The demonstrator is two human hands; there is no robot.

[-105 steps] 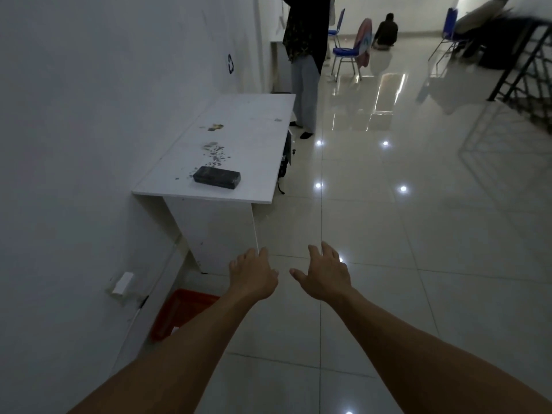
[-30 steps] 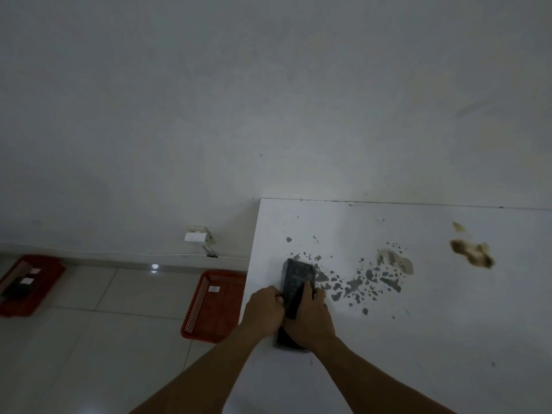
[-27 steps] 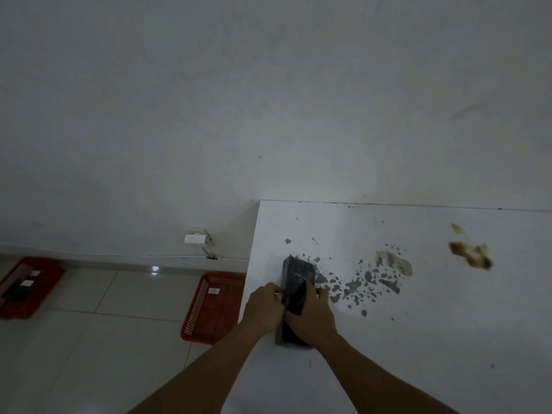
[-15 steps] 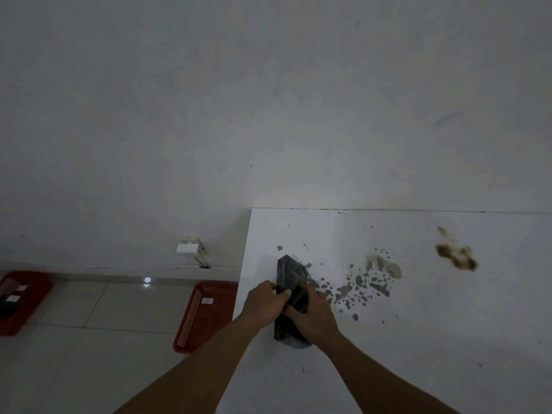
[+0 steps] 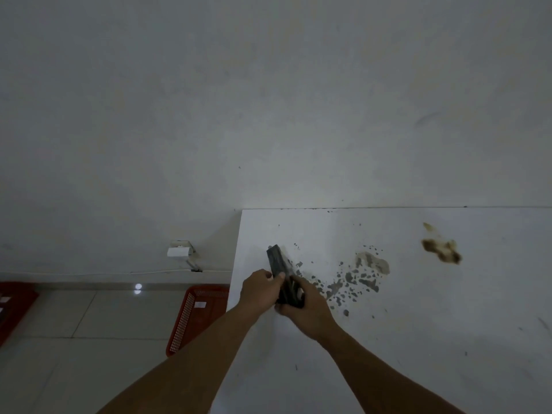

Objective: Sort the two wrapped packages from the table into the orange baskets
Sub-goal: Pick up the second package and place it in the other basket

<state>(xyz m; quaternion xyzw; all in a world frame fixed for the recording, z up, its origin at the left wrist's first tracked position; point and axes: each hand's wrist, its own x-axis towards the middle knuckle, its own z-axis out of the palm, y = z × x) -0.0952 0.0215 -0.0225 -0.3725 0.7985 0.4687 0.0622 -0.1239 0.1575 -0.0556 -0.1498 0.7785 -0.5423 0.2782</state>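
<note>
Both hands are gripping a dark, flat rectangular wrapped package (image 5: 279, 271) just below the middle of the frame, over the left edge of the white rectangular table (image 5: 418, 339). The left hand (image 5: 259, 289) is curling its fingers around the package's left side, thumb lying on the top face. The right hand (image 5: 307, 306) is wrapping around the package's near end from the right and below. The package is standing tilted on edge, its far end pointing toward the wall; whether its near end is touching the table cannot be told, since the hands are covering it. Grey paint-like specks (image 5: 349, 279) are scattering across the table just right of the hands, and a brown stain (image 5: 442, 252) is sitting farther right. On the tiled floor at lower left, an orange mesh plastic basket (image 5: 194, 315) is lying beside the table's edge, partly hidden under it. A second orange basket (image 5: 15, 306) is showing at the frame's left border.
</note>
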